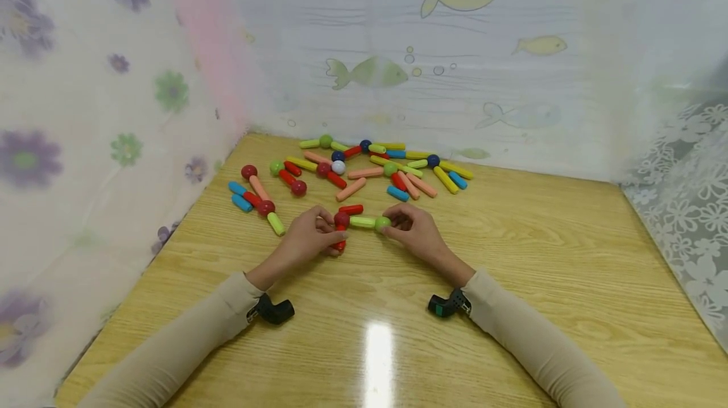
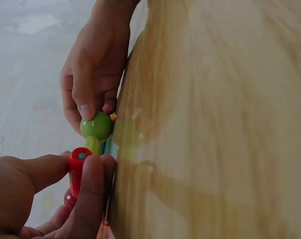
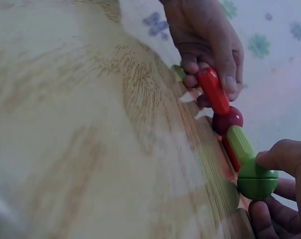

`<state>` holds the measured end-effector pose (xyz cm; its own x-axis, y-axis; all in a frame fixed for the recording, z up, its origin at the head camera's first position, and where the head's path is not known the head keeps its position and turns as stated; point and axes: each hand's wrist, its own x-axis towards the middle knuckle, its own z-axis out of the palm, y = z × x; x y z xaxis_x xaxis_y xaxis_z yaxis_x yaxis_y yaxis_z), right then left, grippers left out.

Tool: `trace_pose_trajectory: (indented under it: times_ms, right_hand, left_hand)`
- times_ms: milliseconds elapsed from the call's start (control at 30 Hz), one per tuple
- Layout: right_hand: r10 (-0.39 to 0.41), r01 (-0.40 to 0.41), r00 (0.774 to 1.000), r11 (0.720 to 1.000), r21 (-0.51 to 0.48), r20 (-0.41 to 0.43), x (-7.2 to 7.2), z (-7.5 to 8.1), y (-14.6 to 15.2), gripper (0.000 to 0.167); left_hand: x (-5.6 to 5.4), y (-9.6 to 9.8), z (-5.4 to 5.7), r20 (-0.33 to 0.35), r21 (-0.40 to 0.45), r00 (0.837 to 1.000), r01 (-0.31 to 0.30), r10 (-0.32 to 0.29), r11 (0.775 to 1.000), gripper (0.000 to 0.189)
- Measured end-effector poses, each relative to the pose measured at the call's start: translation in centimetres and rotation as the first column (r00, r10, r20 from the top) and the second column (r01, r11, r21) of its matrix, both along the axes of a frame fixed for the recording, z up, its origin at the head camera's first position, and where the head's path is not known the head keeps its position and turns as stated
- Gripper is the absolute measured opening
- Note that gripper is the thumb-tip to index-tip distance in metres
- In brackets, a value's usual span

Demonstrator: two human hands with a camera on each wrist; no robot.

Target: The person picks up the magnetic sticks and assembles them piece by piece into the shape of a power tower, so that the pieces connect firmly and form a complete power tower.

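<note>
1. Head view: the left hand [image 1: 307, 233] is gripping a red rod [image 1: 340, 246] between thumb and fingers
2. That rod is running from a dark red ball [image 1: 342, 218], its long axis pointing towards the person
3. From the same ball a yellow-green rod [image 1: 362, 222] is stretching rightwards, nearly crosswise to the person, and ending at a green ball [image 1: 383, 224]
4. The right hand [image 1: 419, 232] is pinching the green ball with curled fingers and thumb, so the joined pieces are spanning the gap between the hands
5. Just beyond, a second red rod [image 1: 351, 209] is pointing left to right; whether it is joining the dark red ball, I cannot tell
6. In the left wrist view the gripped rod's end is showing a silvery disc [image 2: 81, 156]
7. Farther across the wooden table [image 1: 540, 269], a blue rod [image 1: 397, 193] and a peach rod [image 1: 351, 189] are lying at differing angles
</note>
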<state>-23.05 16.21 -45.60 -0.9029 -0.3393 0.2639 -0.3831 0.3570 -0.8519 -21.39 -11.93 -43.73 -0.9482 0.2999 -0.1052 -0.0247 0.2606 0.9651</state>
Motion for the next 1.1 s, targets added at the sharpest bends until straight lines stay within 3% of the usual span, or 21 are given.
trace_pose_trajectory:
  times_ms: [67, 167, 267, 367, 533, 667, 867, 1100]
  right_hand:
    - [-0.002, 0.002, 1.000, 1.000, 0.007, -0.003, 0.1, 0.0, 0.0, 0.027]
    - [-0.007, 0.007, 1.000, 1.000, 0.017, 0.003, 0.1, 0.0, -0.1, 0.025]
    - [-0.007, 0.006, 1.000, 1.000, 0.020, 0.003, 0.1, -0.2, 0.0, 0.024]
    - [-0.005, 0.005, 1.000, 1.000, 0.018, 0.004, 0.1, -0.3, 0.0, 0.024]
    - [0.006, -0.006, 1.000, 1.000, 0.007, 0.005, 0.1, -0.3, 0.0, 0.026]
    - [0.016, -0.016, 1.000, 1.000, -0.001, -0.001, 0.0, -0.1, 0.0, 0.028]
    - [0.028, -0.027, 1.000, 1.000, 0.011, -0.008, 0.3, 0.3, -0.2, 0.028]
    - [0.023, -0.022, 0.999, 1.000, 0.017, -0.043, 0.1, -0.3, -0.1, 0.027]
  left_hand:
    - [0.1, 0.0, 0.0, -0.021, 0.009, 1.000, 0.008, -0.008, 1.000, 0.036]
    - [-0.1, -0.2, 0.2, -0.116, -0.115, 0.992, 0.027, -0.040, 0.993, 0.033]
    - [-0.6, -1.0, 0.5, -0.235, -0.254, 0.968, 0.021, -0.083, 0.967, 0.030]
    - [-1.6, -2.0, 0.3, -0.319, -0.313, 0.937, 0.036, -0.141, 0.949, 0.029]
    - [-2.5, -2.8, -0.3, -0.346, -0.342, 0.885, 0.191, -0.312, 0.920, 0.055]
    - [-2.5, -2.9, -0.5, -0.353, -0.340, 0.859, 0.250, -0.369, 0.907, 0.053]
    - [-2.3, -3.1, -0.7, -0.338, -0.294, 0.875, 0.253, -0.348, 0.922, 0.052]
    - [-2.2, -3.0, -0.8, -0.321, -0.247, 0.894, 0.241, -0.314, 0.939, 0.054]
